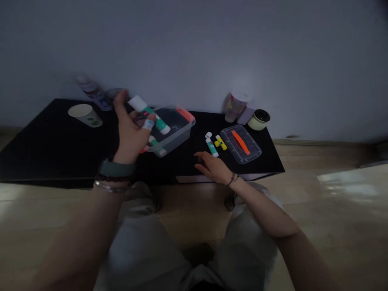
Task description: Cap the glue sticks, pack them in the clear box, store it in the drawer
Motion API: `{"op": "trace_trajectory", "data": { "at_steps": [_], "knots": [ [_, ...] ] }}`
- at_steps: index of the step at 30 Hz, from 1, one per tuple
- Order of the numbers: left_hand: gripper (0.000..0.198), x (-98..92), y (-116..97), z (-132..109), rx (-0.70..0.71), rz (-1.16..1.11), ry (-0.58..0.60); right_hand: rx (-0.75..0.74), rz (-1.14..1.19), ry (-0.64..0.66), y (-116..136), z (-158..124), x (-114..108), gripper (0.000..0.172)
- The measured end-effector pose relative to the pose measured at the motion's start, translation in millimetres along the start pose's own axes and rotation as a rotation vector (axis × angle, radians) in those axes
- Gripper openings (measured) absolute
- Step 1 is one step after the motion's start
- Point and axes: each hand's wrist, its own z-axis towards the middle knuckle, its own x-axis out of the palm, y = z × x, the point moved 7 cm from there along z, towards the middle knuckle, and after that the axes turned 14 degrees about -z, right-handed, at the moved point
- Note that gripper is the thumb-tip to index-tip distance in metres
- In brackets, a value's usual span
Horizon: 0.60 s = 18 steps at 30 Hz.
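My left hand (131, 129) is raised over the low black table (54, 141), closed on two white and green glue sticks (148, 113). Just right of it sits a clear plastic box (178, 133) with an orange clip, tilted, with another stick inside. My right hand (212, 166) rests flat on the table with fingers spread, holding nothing. Just beyond its fingertips lie a white and green glue stick (211, 146) and a small yellow stick (221, 142). The box's clear lid (241, 144) with an orange handle lies to the right.
A paper cup (85, 114) lies at the table's back left, next to a blurred bottle (92, 91). A plastic cup (235, 106) and a small dark-topped jar (259, 119) stand at the back right by the wall. My knees are below the table's front edge on a wooden floor.
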Motion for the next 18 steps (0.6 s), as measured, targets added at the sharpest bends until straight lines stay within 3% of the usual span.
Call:
{"op": "trace_trajectory", "data": {
  "at_steps": [3,6,13,18],
  "knots": [
    [0.077,1.1,22.1,29.2,-0.067,0.227,0.074,-0.012,-0.065,-0.008,-0.1,0.5,1.2,0.039],
    [0.07,-0.2,58.2,42.8,-0.168,0.373,0.129,-0.026,-0.148,-0.008,-0.1,1.2,2.5,0.041],
    [0.041,2.8,141.8,36.0,-0.485,0.535,0.409,-0.088,-0.232,-0.02,0.6,1.3,1.9,0.047],
    [0.053,3.3,159.3,36.4,-0.495,0.607,0.339,-0.114,-0.255,-0.047,-3.4,-0.9,-5.1,0.046]
  ]
}}
